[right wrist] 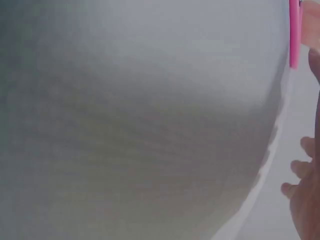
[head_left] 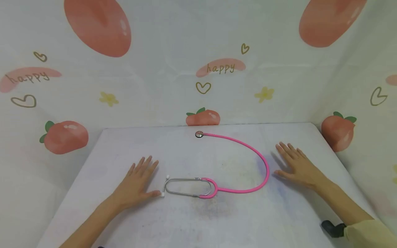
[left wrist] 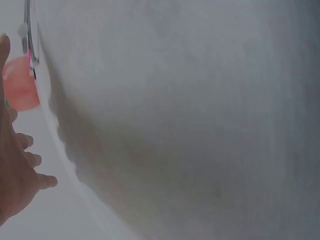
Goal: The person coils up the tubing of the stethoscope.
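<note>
Across the middle of the bench (head_left: pixel 149 224), a pink stethoscope (head_left: pixel 216 189) is laid out, its chestpiece (head_left: pixel 199 134) set near the far edge, its tubing (head_left: pixel 267 168) bowed to the right and its metal ear tubes (head_left: pixel 183 178) pointed left. Nothing is held by either grip: the left grip (head_left: pixel 134 187) is spread, its thumb placed at the near ear tip (head_left: pixel 162 195) — whether contact is made cannot be told — and the right grip (head_left: pixel 299 168) is spread just right of the curve. Readiness is suggested; for any lifting, fingers would have to be curled round tubing or metal, and the loose loop could be dragged. Beyond, a printed backdrop (head_left: pixel 164 86) is hung; a dark object (head_left: pixel 333 228) is seen by the right sleeve (head_left: pixel 369 234).
</note>
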Demonstrator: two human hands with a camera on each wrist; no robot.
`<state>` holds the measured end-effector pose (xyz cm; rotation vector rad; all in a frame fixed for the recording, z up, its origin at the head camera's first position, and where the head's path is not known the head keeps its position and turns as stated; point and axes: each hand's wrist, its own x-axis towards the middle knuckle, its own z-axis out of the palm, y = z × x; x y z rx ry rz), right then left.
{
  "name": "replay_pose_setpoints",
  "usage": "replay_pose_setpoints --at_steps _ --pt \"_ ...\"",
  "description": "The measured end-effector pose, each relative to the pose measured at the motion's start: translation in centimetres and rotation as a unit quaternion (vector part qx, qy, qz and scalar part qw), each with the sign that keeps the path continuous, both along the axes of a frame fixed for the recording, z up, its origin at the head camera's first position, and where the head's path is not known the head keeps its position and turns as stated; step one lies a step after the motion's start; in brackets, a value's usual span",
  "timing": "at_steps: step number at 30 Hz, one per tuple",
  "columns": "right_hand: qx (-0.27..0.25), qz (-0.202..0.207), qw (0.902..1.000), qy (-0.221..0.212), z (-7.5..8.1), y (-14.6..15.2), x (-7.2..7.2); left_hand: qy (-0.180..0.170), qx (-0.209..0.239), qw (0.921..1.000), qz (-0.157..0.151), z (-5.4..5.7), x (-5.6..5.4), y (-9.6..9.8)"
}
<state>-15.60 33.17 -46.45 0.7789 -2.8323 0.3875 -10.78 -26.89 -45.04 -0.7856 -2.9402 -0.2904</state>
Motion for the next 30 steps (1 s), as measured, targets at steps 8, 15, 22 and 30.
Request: replay_pose_setpoints --at_steps 8,15,22,30 --pt "-0.037 0.070 0.9950 0.061 0.1 -1.4 0.0 0.006 0.022 0.9979 -0.061 -0.6 0.5 1.6" --pt "-0.052 0.083 0.9931 0.064 0.7 -2.6 0.2 -0.010 0.076 0.9926 -0.094 -0.5 0.2 2.8" --pt "-0.064 0.065 0.9953 0.032 1.2 -4.1 1.1 -0.030 0.099 0.9886 -0.109 -1.0 -0.6 4.5" --pt "-0.093 0.098 0.9903 0.034 0.8 -5.9 1.4 -0.025 0.131 0.9804 -0.145 -1.5 -2.2 6.5"
